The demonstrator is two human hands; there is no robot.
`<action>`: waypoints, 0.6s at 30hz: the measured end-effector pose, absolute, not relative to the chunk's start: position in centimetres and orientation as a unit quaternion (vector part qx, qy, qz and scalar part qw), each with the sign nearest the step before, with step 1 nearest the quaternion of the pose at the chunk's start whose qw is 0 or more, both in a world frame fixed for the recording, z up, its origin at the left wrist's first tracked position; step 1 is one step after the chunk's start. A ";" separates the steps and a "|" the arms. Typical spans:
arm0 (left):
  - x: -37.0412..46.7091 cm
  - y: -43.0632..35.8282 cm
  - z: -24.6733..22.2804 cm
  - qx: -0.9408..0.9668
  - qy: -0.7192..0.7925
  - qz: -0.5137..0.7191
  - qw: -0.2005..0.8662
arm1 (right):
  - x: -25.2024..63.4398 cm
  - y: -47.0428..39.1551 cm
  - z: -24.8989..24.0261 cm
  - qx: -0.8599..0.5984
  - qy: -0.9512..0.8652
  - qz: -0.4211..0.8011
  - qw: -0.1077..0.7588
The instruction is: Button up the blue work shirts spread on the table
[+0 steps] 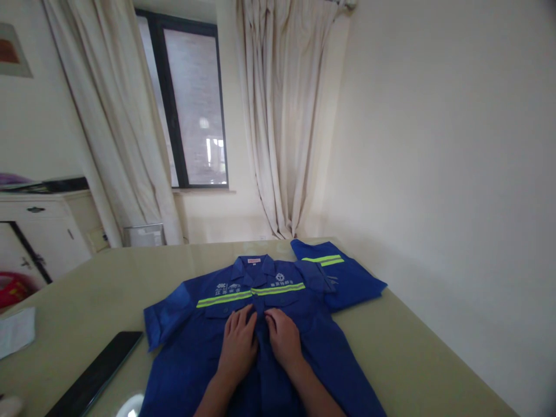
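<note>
A blue short-sleeved work shirt (321, 347) lies front up on the table, with its collar away from me. A yellow-green and grey reflective stripe crosses its chest, with pale printing above. My left hand (238, 341) rests on the front just left of the button placket, fingers bent and tips at its edge. From the other side, my right hand (284, 336) is curled in, thumb and fingers closed on the placket cloth. The fingertips partly hide the spot between them, so any button there cannot be made out.
Behind the shirt's right sleeve lies a second folded blue garment (351, 278) with a similar stripe. On the left of the table (104, 289) are a long black object (95, 370), a white paper (17, 331) and a white round item (130, 406). A wall (456, 202) borders the right side.
</note>
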State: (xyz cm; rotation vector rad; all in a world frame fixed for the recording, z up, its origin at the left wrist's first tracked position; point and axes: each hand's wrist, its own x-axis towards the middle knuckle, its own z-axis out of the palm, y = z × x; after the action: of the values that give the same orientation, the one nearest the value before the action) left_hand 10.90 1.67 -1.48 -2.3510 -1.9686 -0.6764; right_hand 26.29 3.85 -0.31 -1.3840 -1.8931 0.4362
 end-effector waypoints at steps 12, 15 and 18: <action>9.0 -3.7 -5.0 -0.830 -0.546 -0.103 -0.047 | 25.8 3.3 0.8 -0.552 -0.783 0.150 0.246; 9.9 -1.7 -1.6 -0.719 -0.668 -0.162 -0.103 | 25.8 3.1 -0.4 -0.539 -0.787 0.151 0.260; 11.5 1.0 0.2 -0.636 -0.739 -0.193 -0.111 | 26.2 3.1 -0.8 -0.510 -0.797 0.159 0.281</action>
State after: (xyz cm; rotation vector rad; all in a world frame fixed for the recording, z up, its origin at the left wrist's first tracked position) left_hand 11.54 0.97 0.25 -2.1541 -2.5010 -0.6533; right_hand 26.20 3.07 -0.82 -1.3674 -2.1358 0.4273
